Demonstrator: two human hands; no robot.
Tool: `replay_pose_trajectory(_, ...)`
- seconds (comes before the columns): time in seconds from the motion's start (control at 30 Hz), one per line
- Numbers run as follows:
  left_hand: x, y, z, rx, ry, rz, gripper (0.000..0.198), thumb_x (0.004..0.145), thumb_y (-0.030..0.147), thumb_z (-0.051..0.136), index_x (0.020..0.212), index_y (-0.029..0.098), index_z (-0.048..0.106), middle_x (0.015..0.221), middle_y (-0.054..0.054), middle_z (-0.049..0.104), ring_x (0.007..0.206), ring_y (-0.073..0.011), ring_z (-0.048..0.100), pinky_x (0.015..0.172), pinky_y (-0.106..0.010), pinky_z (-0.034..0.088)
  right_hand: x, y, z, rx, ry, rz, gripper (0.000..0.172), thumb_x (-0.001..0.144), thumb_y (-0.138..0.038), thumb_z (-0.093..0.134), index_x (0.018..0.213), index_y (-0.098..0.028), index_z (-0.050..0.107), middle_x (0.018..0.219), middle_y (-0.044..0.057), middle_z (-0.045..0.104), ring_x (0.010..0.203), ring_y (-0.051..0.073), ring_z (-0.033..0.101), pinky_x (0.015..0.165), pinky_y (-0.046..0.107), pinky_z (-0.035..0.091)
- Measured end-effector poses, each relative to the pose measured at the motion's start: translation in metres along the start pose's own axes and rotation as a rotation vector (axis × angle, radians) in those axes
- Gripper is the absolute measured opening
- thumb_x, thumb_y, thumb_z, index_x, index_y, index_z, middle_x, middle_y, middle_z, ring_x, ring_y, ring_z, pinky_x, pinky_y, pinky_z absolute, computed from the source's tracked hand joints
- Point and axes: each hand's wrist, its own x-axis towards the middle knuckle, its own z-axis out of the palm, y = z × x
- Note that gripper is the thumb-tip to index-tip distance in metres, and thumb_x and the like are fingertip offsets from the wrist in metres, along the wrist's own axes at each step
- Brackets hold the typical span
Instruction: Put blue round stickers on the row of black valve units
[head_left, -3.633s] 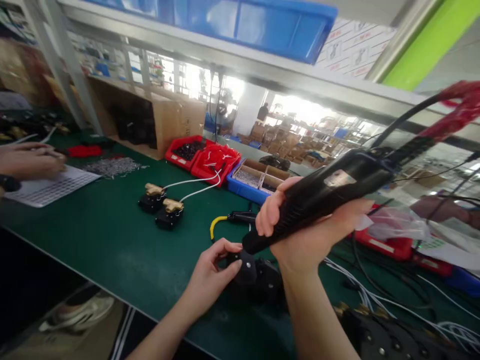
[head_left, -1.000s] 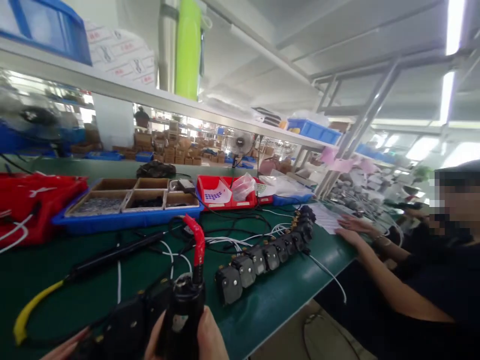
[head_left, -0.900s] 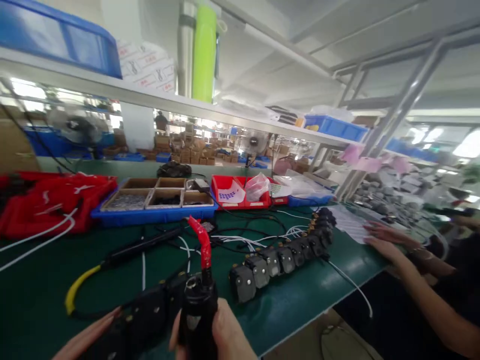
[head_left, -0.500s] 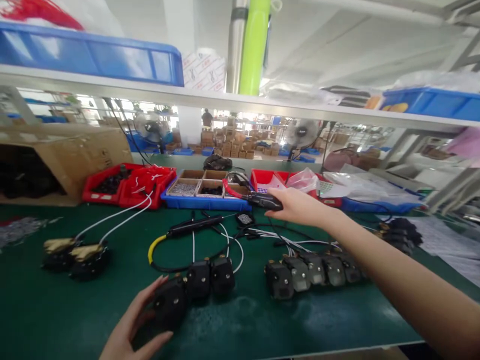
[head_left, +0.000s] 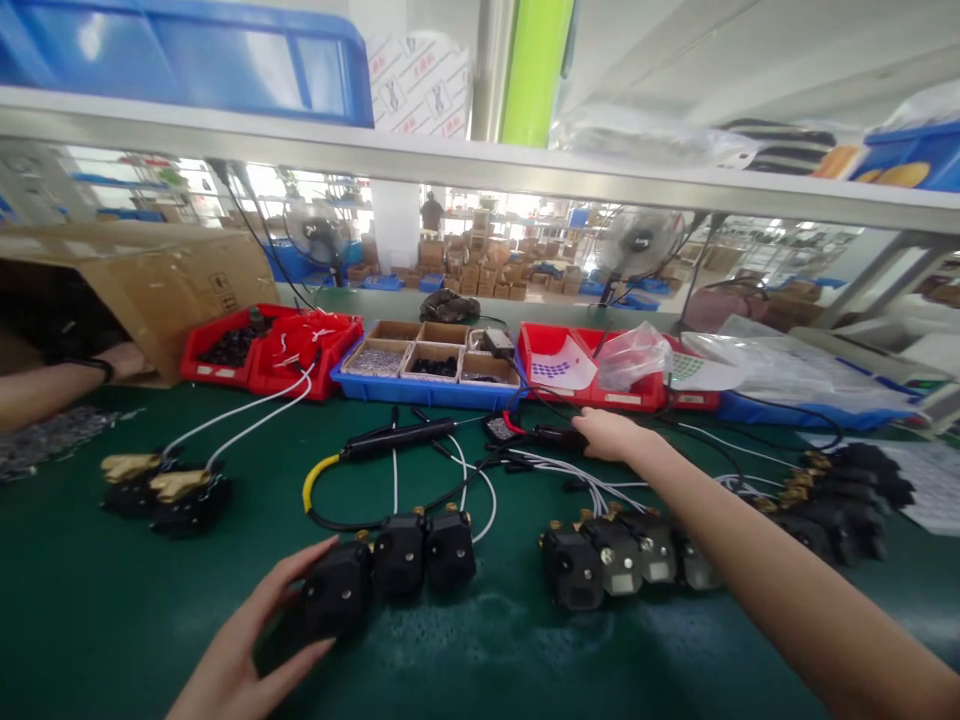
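Head cam: left hand [head_left: 247, 655] low, near edge of green bench [head_left: 112, 610], fingers spread loose round leftmost of 3 joined black valve blocks [head_left: 341, 595], touching, not clamped. Right hand [head_left: 611, 435] stretched far fwd, resting on black driver tool [head_left: 555, 436] by red tray [head_left: 592, 385]; closed or not, can't tell.

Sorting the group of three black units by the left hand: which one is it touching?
The leftmost unit of the three; the left hand rests its fingers on it, while the other two sit untouched to its right.
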Motion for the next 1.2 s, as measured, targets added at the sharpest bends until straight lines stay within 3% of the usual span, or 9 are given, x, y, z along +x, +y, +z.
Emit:
replay_pose_trajectory(0.07,0.005,0.005,-0.001,0.131,0.008,0.092,0.071,0.081,0.046,0.072,0.146,0.04,0.043,0.141,-0.005,0.06,0.123,-0.0311,0.063,0.104,-0.045,0.052,-0.029,-0.022,-0.016,0.028,0.118,-0.007,0.037,0.085,-0.011,0.071,0.119,-0.001,0.062,0.122,0.024,0.06,0.119,0.034,0.058,0.102,0.049,0.049)
replay_pose_trajectory(0.17,0.014,0.011,0.003,0.285,-0.038,0.194,0.081,0.079,0.048,0.073,0.151,0.039,0.036,0.148,-0.007,0.053,0.127,-0.0341,0.059,0.105,-0.051,0.051,-0.084,-0.079,-0.023,0.147,0.28,-0.136,0.048,0.099,-0.032,0.057,0.144,-0.019,0.046,0.142,0.011,0.051,0.132,0.021,0.048,0.113,0.035,0.043)
replay_pose_trajectory(0.23,0.022,0.01,0.01,0.342,-0.057,0.26,0.079,0.082,0.048,0.069,0.152,0.039,0.034,0.147,-0.007,0.053,0.125,-0.0344,0.06,0.102,-0.051,0.054,-0.112,-0.125,-0.01,0.394,0.343,-0.338,0.066,0.087,-0.039,0.073,0.144,-0.019,0.046,0.141,0.01,0.054,0.128,0.025,0.051,0.111,0.04,0.046)
replay_pose_trajectory(0.33,0.035,0.004,0.02,0.346,-0.033,0.371,0.069,0.088,0.041,0.06,0.152,0.039,0.034,0.135,-0.007,0.059,0.115,-0.0319,0.064,0.097,-0.046,0.057,-0.121,-0.183,0.02,0.466,0.376,-0.437,0.098,0.07,-0.051,0.086,0.148,-0.016,0.039,0.146,0.013,0.051,0.133,0.034,0.045,0.111,0.052,0.044)
replay_pose_trajectory(0.43,0.048,0.006,0.023,0.313,-0.01,0.45,0.067,0.087,0.038,0.06,0.151,0.036,0.039,0.124,-0.007,0.065,0.105,-0.0294,0.067,0.091,-0.039,0.059,-0.102,-0.21,0.037,0.416,0.386,-0.402,0.091,0.077,-0.039,0.082,0.151,-0.019,0.033,0.145,0.011,0.052,0.129,0.035,0.047,0.104,0.052,0.049)
replay_pose_trajectory(0.63,0.054,0.036,0.019,0.301,-0.022,0.491,0.056,0.084,0.027,0.061,0.139,0.03,0.052,0.119,-0.005,0.067,0.104,-0.0252,0.066,0.091,-0.033,0.058,-0.089,-0.206,0.034,0.36,0.338,-0.433,0.052,0.076,-0.029,0.079,0.122,-0.022,0.055,0.111,0.003,0.066,0.099,0.028,0.055,0.082,0.044,0.053)
replay_pose_trajectory(0.83,0.041,0.063,0.042,0.258,-0.064,0.416,0.06,0.078,0.006,0.053,0.134,0.027,0.051,0.127,-0.007,0.061,0.117,-0.0266,0.056,0.101,-0.042,0.053,-0.108,-0.184,0.047,0.344,0.259,-0.451,0.059,0.077,-0.019,0.077,0.131,-0.022,0.054,0.117,0.005,0.065,0.106,0.028,0.055,0.089,0.044,0.051)
replay_pose_trajectory(1.0,0.038,0.086,0.07,0.182,-0.131,0.386,0.072,0.07,-0.006,0.052,0.136,0.022,0.046,0.129,-0.009,0.059,0.117,-0.0252,0.051,0.104,-0.045,0.051,-0.115,-0.162,0.078,0.323,0.461,-0.412,0.073,0.065,-0.003,0.078,0.132,-0.021,0.055,0.121,0.006,0.066,0.109,0.028,0.057,0.093,0.043,0.051)
replay_pose_trajectory(1.2,0.042,0.097,0.085,0.21,-0.114,0.359,0.071,0.071,0.014,0.082,0.133,0.022,0.047,0.129,-0.008,0.059,0.118,-0.0306,0.05,0.104,-0.056,0.047,-0.115,-0.147,0.094,0.341,0.675,-0.445,0.067,0.064,-0.003,0.076,0.126,-0.021,0.056,0.117,0.004,0.069,0.108,0.028,0.061,0.113,0.053,0.033)
